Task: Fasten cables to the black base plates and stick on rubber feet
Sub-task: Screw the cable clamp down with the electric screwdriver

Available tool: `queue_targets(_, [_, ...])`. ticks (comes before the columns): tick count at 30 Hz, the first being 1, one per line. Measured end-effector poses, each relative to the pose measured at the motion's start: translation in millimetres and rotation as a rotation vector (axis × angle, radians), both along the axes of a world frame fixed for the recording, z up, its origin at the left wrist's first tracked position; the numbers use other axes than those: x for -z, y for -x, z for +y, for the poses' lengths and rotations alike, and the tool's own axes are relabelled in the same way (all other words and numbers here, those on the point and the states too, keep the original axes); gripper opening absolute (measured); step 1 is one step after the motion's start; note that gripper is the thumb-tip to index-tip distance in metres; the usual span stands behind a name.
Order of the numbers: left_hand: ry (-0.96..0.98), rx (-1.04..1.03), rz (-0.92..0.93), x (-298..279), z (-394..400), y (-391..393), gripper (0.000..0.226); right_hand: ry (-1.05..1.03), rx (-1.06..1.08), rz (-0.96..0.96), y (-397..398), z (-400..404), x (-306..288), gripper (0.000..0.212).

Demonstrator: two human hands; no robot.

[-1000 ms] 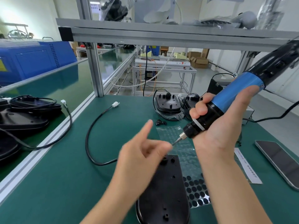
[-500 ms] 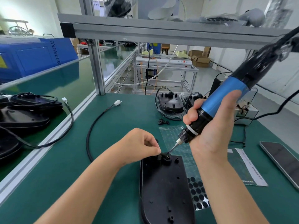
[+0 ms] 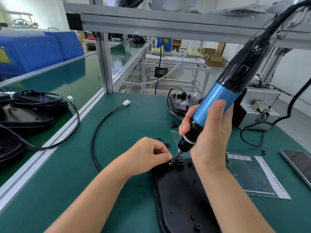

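While the left hand (image 3: 151, 154) pinches a small clip at the top of the plate (image 3: 181, 195) on the bench (image 3: 117, 132), the right hand (image 3: 208, 132) grips the driver (image 3: 217, 105). Keep the tip straight on the screw. Press gently.

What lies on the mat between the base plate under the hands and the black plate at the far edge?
In the head view, between the base plate and the far plate: small black clips and a clear plastic bag.
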State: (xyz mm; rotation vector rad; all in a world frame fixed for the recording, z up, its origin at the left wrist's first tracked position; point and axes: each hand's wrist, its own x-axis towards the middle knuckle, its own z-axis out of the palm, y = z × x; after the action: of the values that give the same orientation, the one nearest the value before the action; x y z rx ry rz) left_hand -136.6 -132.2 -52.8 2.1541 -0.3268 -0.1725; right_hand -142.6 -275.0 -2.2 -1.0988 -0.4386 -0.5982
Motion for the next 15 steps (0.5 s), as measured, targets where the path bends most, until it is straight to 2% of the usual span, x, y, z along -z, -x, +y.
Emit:
queue_targets(3, [0.019,-0.015,-0.002,1.6,-0.7,1.1,0.013,0.001,-0.004,0.007,-3.0,1.2,1.4,0.03])
queue_targets(10, [0.084,-0.072,0.02,3.4,-1.9,4.0,0.013,0.049,-0.043,-0.002,-5.8,3.6,4.5,0.047])
queue_targets(15, [0.099,-0.071,0.032,3.7,-1.7,3.6,0.012,0.073,-0.052,-0.034,-4.9,3.5,4.2,0.049])
